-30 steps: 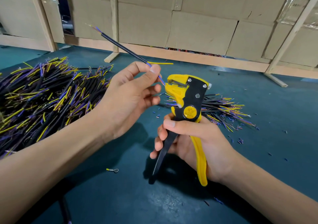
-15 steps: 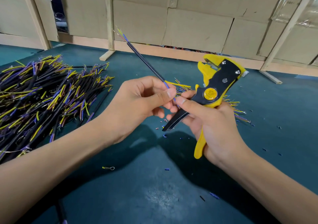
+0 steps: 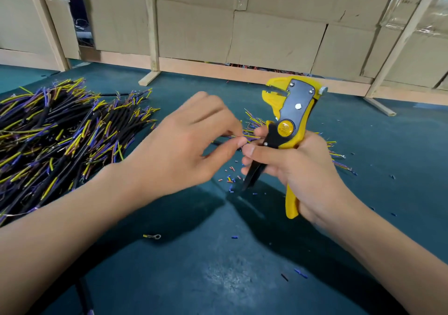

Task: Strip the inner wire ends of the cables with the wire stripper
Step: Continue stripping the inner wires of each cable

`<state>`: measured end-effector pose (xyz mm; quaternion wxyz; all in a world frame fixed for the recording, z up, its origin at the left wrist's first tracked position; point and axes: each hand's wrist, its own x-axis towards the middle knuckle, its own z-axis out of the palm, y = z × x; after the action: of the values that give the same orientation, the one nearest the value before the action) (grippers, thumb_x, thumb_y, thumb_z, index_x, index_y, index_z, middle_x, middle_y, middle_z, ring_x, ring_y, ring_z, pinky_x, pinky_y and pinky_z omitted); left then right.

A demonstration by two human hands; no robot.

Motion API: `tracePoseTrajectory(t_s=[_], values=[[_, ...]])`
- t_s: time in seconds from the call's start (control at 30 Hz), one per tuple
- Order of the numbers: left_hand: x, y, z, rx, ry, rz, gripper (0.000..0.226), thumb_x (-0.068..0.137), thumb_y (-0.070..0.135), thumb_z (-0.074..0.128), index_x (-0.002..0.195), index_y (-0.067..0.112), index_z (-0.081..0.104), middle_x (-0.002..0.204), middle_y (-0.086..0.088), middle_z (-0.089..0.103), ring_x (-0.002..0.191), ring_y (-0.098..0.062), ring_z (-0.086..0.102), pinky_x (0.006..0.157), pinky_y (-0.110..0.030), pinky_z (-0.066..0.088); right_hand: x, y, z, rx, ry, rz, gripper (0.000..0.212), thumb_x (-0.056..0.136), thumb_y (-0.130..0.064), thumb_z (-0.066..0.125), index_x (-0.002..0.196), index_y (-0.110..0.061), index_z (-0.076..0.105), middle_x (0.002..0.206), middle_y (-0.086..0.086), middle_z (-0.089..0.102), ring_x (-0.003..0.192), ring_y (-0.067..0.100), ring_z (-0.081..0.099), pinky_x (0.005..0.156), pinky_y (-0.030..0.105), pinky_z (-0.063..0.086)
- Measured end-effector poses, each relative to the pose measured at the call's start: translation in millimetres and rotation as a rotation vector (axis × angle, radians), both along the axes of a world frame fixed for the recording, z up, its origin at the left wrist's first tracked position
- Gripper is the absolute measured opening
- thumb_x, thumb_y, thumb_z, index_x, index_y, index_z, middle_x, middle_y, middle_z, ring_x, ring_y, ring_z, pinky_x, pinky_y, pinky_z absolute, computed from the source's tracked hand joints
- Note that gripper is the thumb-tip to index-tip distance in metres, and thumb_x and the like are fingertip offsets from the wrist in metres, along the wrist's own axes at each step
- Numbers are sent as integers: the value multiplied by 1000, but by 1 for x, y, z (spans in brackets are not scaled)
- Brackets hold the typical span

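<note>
Right hand (image 3: 300,169): I clench my one yellow-and-black wire stripper (image 3: 288,130), upright above the teal table (image 3: 218,278).
Left hand (image 3: 189,150): blurred; thumb and fingers pinch one thin cable (image 3: 232,136) beside the stripper.
Piles: two; big black-sheathed cable heap (image 3: 60,133) left, smaller bundle (image 3: 254,123) behind my hands.

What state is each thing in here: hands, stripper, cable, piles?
Left hand: pinching a cable end, blurred.
Right hand: gripping the stripper.
Stripper: upright, head up, no wire in it.
Cable: mostly hidden behind the left hand.
Left pile: heaped on the table.
Right pile: lying behind the hands.
</note>
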<state>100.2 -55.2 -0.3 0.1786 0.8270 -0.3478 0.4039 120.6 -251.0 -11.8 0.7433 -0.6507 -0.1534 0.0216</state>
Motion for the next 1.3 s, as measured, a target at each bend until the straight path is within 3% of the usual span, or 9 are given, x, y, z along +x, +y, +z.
tracePoseTrajectory(t_s=[0.1, 0.2, 0.47, 0.63, 0.73, 0.9, 1.0, 1.2, 1.3], values=[[6, 1, 1, 161, 49, -104, 14, 97, 2, 60, 104, 3, 72, 99, -7, 67, 90, -30, 58, 87, -39, 46, -2, 0, 2, 2, 39, 50, 26, 82, 12, 73, 103, 5, 62, 81, 24, 71, 65, 29, 65, 69, 49, 63], [7, 3, -6, 91, 160, -91, 17, 98, 3, 60, 111, 3, 71, 99, -7, 67, 89, -28, 60, 84, -37, 48, -1, 0, 1, 3, 47, 27, 27, 81, 12, 74, 104, 6, 62, 80, 24, 68, 64, 31, 67, 68, 50, 63], [4, 1, -5, -11, 313, -40, 5, 94, 10, 68, 97, 9, 71, 82, 2, 61, 73, -10, 52, 72, -19, 44, 3, -4, 4, -85, -45, -90, 24, 80, 10, 77, 99, 2, 65, 73, 18, 69, 65, 32, 72, 66, 51, 64], [4, 3, -6, -24, 310, -1, 5, 90, 10, 73, 95, 10, 71, 81, 3, 64, 71, -7, 51, 71, -23, 47, 2, -3, 4, -102, -68, -105, 21, 80, 8, 79, 94, 0, 66, 75, 14, 67, 66, 28, 72, 65, 51, 64], [5, 6, -8, -33, 235, 51, 6, 93, 12, 69, 96, 8, 71, 83, 1, 65, 72, -14, 56, 70, -34, 51, 3, -4, 5, -98, -77, -102, 15, 81, 6, 78, 88, -1, 67, 78, 9, 63, 73, 26, 69, 66, 52, 63], [8, 19, -3, -68, 5, 187, 14, 99, 17, 63, 95, 5, 70, 93, -4, 72, 78, -29, 70, 62, -45, 55, -1, -2, 3, 117, 241, 305, 11, 81, 1, 67, 87, -6, 61, 71, 15, 60, 64, 37, 65, 66, 52, 59], [9, 22, -3, -90, -36, 207, 16, 100, 18, 63, 97, 5, 71, 93, -5, 71, 74, -32, 69, 60, -46, 55, -5, 1, -3, 99, 300, 502, 4, 84, -5, 63, 86, -8, 62, 71, 13, 58, 65, 35, 65, 66, 50, 58], [7, 18, -5, -145, -16, 190, 13, 99, 16, 65, 100, 5, 72, 91, -6, 68, 73, -26, 63, 64, -42, 52, -6, 1, -4, 112, 272, 566, 3, 84, -6, 63, 86, -9, 62, 71, 14, 58, 66, 36, 65, 67, 51, 57], [5, 13, -1, -198, -47, 231, 12, 98, 14, 66, 99, 4, 73, 87, -6, 68, 72, -16, 55, 65, -28, 48, -6, 1, -5, 112, 257, 574, 3, 85, -5, 62, 87, -7, 61, 72, 14, 58, 66, 37, 64, 67, 51, 57]])
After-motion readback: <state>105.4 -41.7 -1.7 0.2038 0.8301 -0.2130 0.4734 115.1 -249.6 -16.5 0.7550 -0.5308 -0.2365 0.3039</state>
